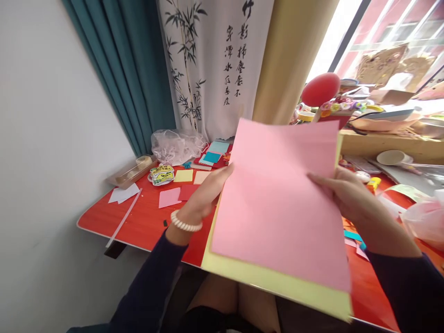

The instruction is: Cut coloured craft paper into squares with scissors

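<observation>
Person has the pink sheet (277, 199) up over the table's near edge, pale yellow sheet (277, 283) behind it, at least 2 layers. Left hand (204, 194) pinched nearly closed on their left edge; right hand (350, 189) closed on the right, thumb in front, its other fingers partly hidden. Step looks like 2-handed sheet handling; next move calls for even grip, edges together. Beyond: red table (152, 231), pink square (169, 197), plastic bag (176, 147), then teal curtain (132, 69).
</observation>
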`<move>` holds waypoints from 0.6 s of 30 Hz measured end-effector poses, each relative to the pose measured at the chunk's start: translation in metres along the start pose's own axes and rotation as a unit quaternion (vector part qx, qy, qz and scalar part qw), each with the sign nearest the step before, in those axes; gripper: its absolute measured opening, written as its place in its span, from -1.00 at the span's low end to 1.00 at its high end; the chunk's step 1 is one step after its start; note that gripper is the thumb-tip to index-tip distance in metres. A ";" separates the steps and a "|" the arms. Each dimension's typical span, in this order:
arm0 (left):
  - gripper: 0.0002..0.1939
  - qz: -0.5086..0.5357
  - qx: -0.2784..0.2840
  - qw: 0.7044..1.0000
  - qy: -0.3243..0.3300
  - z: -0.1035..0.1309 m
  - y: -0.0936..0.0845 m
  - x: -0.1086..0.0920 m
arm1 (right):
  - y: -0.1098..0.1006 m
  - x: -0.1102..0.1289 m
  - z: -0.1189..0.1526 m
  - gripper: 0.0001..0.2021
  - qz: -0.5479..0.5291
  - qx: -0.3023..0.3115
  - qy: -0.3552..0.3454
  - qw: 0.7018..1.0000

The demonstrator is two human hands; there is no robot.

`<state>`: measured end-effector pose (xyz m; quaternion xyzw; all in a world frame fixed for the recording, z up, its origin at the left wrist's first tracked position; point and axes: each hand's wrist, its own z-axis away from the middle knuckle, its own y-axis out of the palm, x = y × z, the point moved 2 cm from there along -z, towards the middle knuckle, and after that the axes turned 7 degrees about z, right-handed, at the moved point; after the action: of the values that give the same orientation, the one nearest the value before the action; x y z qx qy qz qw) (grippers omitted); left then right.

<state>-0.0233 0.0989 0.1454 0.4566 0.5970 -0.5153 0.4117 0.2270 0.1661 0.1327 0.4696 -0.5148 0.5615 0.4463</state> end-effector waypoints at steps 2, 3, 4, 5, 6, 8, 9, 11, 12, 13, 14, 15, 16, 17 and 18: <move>-0.57 0.169 0.055 0.980 -0.089 0.019 -0.003 0.031 | 0.006 -0.017 0.012 -0.76 -0.006 0.045 0.045 0.998; -0.64 0.220 0.063 0.966 -0.122 0.028 -0.003 0.046 | 0.008 -0.027 0.018 -0.76 -0.003 0.052 0.074 0.996; -0.70 0.251 0.062 0.955 -0.143 0.035 -0.002 0.060 | 0.010 -0.037 0.024 -0.77 0.000 0.051 0.104 0.993; -0.74 0.269 0.056 0.950 -0.152 0.042 0.000 0.073 | 0.012 -0.048 0.029 -0.78 0.002 0.048 0.129 0.991; -0.78 0.280 0.045 0.947 -0.150 0.048 0.003 0.084 | 0.013 -0.058 0.034 -0.78 0.002 0.046 0.145 0.988; -0.84 0.287 0.011 0.948 -0.135 0.058 0.008 0.102 | 0.015 -0.079 0.041 -0.77 0.003 0.046 0.154 0.987; -0.86 0.287 -0.003 0.949 -0.134 0.061 0.011 0.109 | 0.015 -0.089 0.044 -0.76 0.006 0.048 0.152 0.987; -0.87 0.287 -0.007 0.945 -0.155 0.067 0.017 0.121 | 0.014 -0.105 0.049 -0.76 0.007 0.045 0.145 0.988; -0.86 0.289 0.004 0.942 -0.171 0.069 0.019 0.125 | 0.013 -0.111 0.051 -0.75 0.001 0.042 0.138 0.990; -0.84 0.293 0.018 0.939 -0.182 0.071 0.022 0.128 | 0.013 -0.115 0.053 -0.74 -0.011 0.042 0.129 0.991; -0.81 0.295 0.031 0.937 -0.185 0.072 0.023 0.131 | 0.012 -0.118 0.054 -0.73 -0.025 0.045 0.120 0.991; -0.78 0.291 0.037 0.938 -0.183 0.073 0.025 0.132 | 0.012 -0.120 0.055 -0.71 -0.039 0.053 0.112 0.992; -0.75 0.281 0.034 0.943 -0.177 0.073 0.026 0.134 | 0.012 -0.120 0.055 -0.70 -0.050 0.062 0.107 0.991; -0.72 0.263 0.028 0.949 -0.173 0.073 0.027 0.135 | 0.012 -0.121 0.055 -0.69 -0.057 0.072 0.105 0.990; -0.68 0.239 0.018 0.956 -0.172 0.073 0.027 0.136 | 0.011 -0.121 0.055 -0.68 -0.059 0.078 0.104 0.990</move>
<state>-0.0285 0.0448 -0.0019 0.4979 0.3814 -0.4833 0.6108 0.2391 0.1080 0.0132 0.4714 -0.3917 0.6183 0.4921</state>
